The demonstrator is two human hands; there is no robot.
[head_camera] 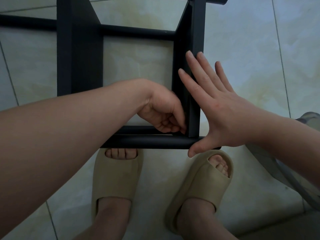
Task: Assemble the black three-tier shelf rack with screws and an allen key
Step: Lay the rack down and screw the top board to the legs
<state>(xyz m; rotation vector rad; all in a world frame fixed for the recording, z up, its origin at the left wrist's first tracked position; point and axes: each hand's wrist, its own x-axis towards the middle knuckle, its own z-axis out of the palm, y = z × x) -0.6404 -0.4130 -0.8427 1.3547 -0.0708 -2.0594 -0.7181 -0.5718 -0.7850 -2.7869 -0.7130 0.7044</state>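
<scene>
The black shelf rack [79, 54] lies on its side on the tiled floor, its boards standing on edge between round black tubes. My right hand [218, 104] is spread flat, fingers straight, against the right-hand shelf board [197, 32], with the thumb down over the near black tube [147, 142]. My left hand [162, 112] reaches inside the frame with fingers curled at the corner where that board meets the near tube. Whatever the left fingers pinch is hidden; no screw or allen key shows.
My two feet in beige slippers [116, 177] [199, 181] stand on the pale tiled floor [251, 49] just in front of the near tube. A grey-green fabric object [310, 118] lies at the right edge. Another shelf board stands at the left.
</scene>
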